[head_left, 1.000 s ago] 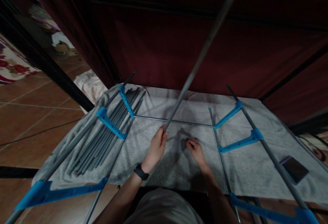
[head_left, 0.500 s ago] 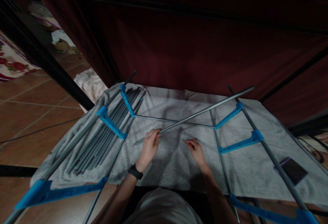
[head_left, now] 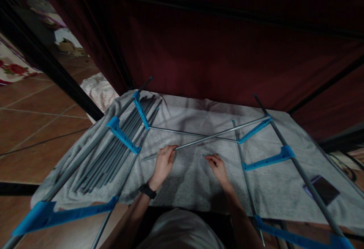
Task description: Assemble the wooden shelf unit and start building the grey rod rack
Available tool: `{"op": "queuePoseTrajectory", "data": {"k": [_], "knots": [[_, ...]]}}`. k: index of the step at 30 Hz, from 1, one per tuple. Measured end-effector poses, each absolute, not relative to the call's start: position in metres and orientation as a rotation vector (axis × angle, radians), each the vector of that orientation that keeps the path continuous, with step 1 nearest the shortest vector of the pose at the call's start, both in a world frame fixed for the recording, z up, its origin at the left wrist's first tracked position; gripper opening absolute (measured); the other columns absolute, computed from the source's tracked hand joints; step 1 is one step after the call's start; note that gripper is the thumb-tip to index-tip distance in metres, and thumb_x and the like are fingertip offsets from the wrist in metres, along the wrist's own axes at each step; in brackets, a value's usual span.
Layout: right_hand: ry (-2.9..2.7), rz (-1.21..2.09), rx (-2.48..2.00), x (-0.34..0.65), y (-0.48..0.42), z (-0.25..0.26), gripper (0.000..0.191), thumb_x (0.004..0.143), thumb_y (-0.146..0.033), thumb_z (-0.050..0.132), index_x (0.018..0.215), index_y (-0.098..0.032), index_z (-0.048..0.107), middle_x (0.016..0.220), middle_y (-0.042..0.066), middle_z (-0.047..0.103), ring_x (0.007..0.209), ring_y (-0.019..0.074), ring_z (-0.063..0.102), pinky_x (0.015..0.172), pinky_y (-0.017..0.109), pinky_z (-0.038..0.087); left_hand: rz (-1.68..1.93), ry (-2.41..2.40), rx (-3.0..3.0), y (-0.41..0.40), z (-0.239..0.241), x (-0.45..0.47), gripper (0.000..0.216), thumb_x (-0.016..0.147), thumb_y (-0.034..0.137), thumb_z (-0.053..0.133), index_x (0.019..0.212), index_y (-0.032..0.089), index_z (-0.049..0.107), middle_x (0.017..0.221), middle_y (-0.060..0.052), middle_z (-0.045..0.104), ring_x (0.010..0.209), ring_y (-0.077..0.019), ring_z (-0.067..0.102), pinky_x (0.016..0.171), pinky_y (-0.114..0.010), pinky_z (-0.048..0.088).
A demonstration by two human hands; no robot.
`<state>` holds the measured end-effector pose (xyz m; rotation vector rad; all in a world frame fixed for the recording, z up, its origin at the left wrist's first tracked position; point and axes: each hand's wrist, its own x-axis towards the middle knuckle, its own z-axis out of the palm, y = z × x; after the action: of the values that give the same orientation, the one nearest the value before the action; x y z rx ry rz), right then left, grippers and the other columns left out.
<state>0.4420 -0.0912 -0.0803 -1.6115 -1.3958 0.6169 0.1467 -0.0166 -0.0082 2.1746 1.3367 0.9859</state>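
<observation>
This rod (head_left: 193,142), gripped by my left hand (head_left: 164,163), slants over the grey cloth (head_left: 184,180), seemingly unfitted — right hand (head_left: 218,167) curled, can't tell if around anything — with one crossbar (head_left: 176,131) already spanning and many loose rods (head_left: 109,161) remaining.

Markings: none legible from where I stand. Black wristband (head_left: 148,191), lower centre of frame: no characters readable. Dark flat rectangle (head_left: 325,190), lower right: surface too dim to read. Blue bracket (head_left: 123,136), left of centre: lettering, if any, too small. Held rod (head_left: 206,139), centre: no print discernible.
</observation>
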Motion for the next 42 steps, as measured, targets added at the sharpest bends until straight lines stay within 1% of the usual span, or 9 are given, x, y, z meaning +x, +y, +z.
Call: {"op": "queuePoseTrajectory", "data": {"k": [12, 17, 21, 25, 28, 30, 35, 37, 42], "knots": [[-1.334, 0.629, -1.612, 0.442, -0.091, -0.079, 0.021, 0.087, -0.030, 0.059, 0.088, -0.028, 0.080, 0.092, 0.006, 0.077, 0.091, 0.0248, 0.071, 0.081, 0.038, 0.057, 0.850, 1.368, 2.216, -0.017, -0.017, 0.137, 0.038, 0.100, 0.015, 0.043, 0.123, 0.021, 0.073, 0.105, -0.010, 0.076, 0.101, -0.0270, 0.069, 0.097, -0.044, 0.050], [-1.305, 0.649, -1.608, 0.443, -0.091, -0.082, 0.021, 0.087, -0.035, 0.059, 0.087, -0.029, 0.079, 0.093, 0.006, 0.078, 0.094, 0.0255, 0.071, 0.084, 0.039, 0.057, 0.805, 1.381, 2.247, -0.019, -0.023, 0.133, 0.040, 0.100, 0.016, 0.042, 0.123, 0.022, 0.074, 0.102, -0.009, 0.075, 0.099, -0.0273, 0.068, 0.098, -0.045, 0.050], [-1.165, 0.660, -1.593, 0.446, -0.089, -0.088, 0.024, 0.088, -0.040, 0.057, 0.094, -0.026, 0.076, 0.098, 0.009, 0.079, 0.095, 0.0265, 0.072, 0.088, 0.041, 0.058, 0.746, 1.364, 2.299, -0.020, -0.025, 0.129, 0.042, 0.099, 0.013, 0.042, 0.125, 0.022, 0.074, 0.103, -0.009, 0.075, 0.101, -0.0270, 0.067, 0.100, -0.046, 0.049], [-0.971, 0.646, -1.616, 0.451, -0.087, -0.093, 0.029, 0.090, -0.046, 0.055, 0.100, -0.023, 0.071, 0.097, 0.012, 0.077, 0.086, 0.0278, 0.070, 0.081, 0.045, 0.058, 0.706, 1.341, 2.359, -0.020, -0.028, 0.126, 0.045, 0.096, 0.008, 0.042, 0.124, 0.022, 0.074, 0.107, -0.010, 0.075, 0.104, -0.0282, 0.067, 0.099, -0.046, 0.049], [-0.978, 0.659, -1.629, 0.456, -0.086, -0.096, 0.028, 0.093, -0.051, 0.053, 0.092, -0.030, 0.071, 0.089, 0.011, 0.076, 0.082, 0.0304, 0.069, 0.079, 0.048, 0.057, 0.704, 1.297, 2.394, -0.020, -0.031, 0.124, 0.046, 0.095, 0.006, 0.043, 0.124, 0.024, 0.074, 0.108, -0.009, 0.076, 0.106, -0.0282, 0.067, 0.098, -0.046, 0.049], [-0.994, 0.665, -1.639, 0.459, -0.087, -0.098, 0.029, 0.094, -0.053, 0.051, 0.094, -0.034, 0.074, 0.085, 0.012, 0.077, 0.083, 0.0329, 0.070, 0.079, 0.051, 0.056, 0.693, 1.273, 2.417, -0.020, -0.033, 0.123, 0.045, 0.094, 0.006, 0.044, 0.122, 0.024, 0.074, 0.108, -0.009, 0.076, 0.105, -0.0283, 0.067, 0.097, -0.045, 0.050], [-0.932, 0.737, -1.551, 0.461, -0.089, -0.093, 0.035, 0.090, -0.049, 0.055, 0.116, -0.036, 0.074, 0.109, 0.014, 0.080, 0.104, 0.0368, 0.072, 0.082, 0.056, 0.058, 0.639, 1.238, 2.468, -0.022, -0.036, 0.121, 0.046, 0.094, 0.004, 0.043, 0.122, 0.022, 0.075, 0.105, -0.009, 0.076, 0.103, -0.0284, 0.068, 0.097, -0.046, 0.050], [-0.863, 0.768, -1.504, 0.459, -0.089, -0.088, 0.032, 0.086, -0.048, 0.060, 0.112, -0.038, 0.075, 0.110, 0.012, 0.080, 0.106, 0.0366, 0.072, 0.082, 0.056, 0.059, 0.632, 1.237, 2.477, -0.023, -0.039, 0.120, 0.047, 0.095, 0.005, 0.043, 0.124, 0.023, 0.075, 0.107, -0.009, 0.076, 0.103, -0.0280, 0.068, 0.097, -0.046, 0.050], [-0.683, 0.773, -1.430, 0.455, -0.088, -0.076, 0.018, 0.069, -0.042, 0.076, 0.087, -0.041, 0.078, 0.099, 0.005, 0.081, 0.099, 0.0350, 0.072, 0.073, 0.050, 0.060, 0.616, 1.273, 2.487, -0.021, -0.046, 0.115, 0.047, 0.095, 0.004, 0.044, 0.125, 0.023, 0.075, 0.112, -0.010, 0.077, 0.105, -0.0264, 0.068, 0.099, -0.044, 0.050]]}}
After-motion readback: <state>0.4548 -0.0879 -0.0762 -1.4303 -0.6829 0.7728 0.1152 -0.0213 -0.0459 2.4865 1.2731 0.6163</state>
